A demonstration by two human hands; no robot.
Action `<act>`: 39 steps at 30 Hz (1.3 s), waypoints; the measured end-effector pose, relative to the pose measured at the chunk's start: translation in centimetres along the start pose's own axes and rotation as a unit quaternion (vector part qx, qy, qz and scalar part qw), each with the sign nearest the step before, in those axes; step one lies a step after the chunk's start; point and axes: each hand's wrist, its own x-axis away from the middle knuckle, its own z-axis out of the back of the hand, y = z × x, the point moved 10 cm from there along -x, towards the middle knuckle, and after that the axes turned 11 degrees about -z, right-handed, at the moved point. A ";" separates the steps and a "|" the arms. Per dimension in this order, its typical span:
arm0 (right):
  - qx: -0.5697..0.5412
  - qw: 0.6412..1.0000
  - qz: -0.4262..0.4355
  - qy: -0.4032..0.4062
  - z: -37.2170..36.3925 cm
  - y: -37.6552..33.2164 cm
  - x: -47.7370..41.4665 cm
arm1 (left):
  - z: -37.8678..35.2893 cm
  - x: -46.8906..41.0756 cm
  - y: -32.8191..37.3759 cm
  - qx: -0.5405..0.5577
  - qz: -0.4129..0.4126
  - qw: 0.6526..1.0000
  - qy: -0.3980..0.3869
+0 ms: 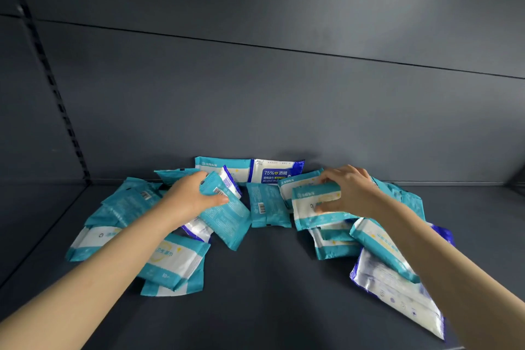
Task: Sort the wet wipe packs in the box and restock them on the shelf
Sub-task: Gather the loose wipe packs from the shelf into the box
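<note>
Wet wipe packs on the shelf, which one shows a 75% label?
The blue-and-white pack propped against the back wall, centre rear. It alone shows 75% print; the rest are mostly teal.

A dark grey metal shelf (pixel 270 278) stretches in front of me, its deck strewn with wet wipe packs (pixel 127 207) in two loose heaps. To my left, teal-and-white packs (pixel 170 261) lie overlapping, some face up, some barcode up. To my right, more of them pile over a blue-and-white pack (pixel 397 301) lying flat near the front. Between the heaps one teal pack (pixel 268 207) lies barcode up. At the rear, an alcohol wipe pack (pixel 277 173) leans against the back panel (pixel 255 94).
</note>
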 end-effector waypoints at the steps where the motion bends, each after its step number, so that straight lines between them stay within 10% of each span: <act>1: -0.014 1.000 -0.002 0.021 0.4 -0.3 0.0 | 0.1 0.2 0.3 0.014 -0.009 1.000 0.000; 14: -0.456 0.884 -0.092 0.040 3.3 -2.6 2.5 | 1.7 2.5 3.8 0.335 0.021 0.936 0.101; 24: -0.542 0.808 -0.227 0.047 4.5 8.0 14.1 | -8.0 3.9 11.5 0.399 0.103 0.911 0.024; 39: -0.671 0.530 -0.500 0.140 2.3 37.1 54.9 | -40.2 21.7 36.8 0.478 0.107 0.840 -0.233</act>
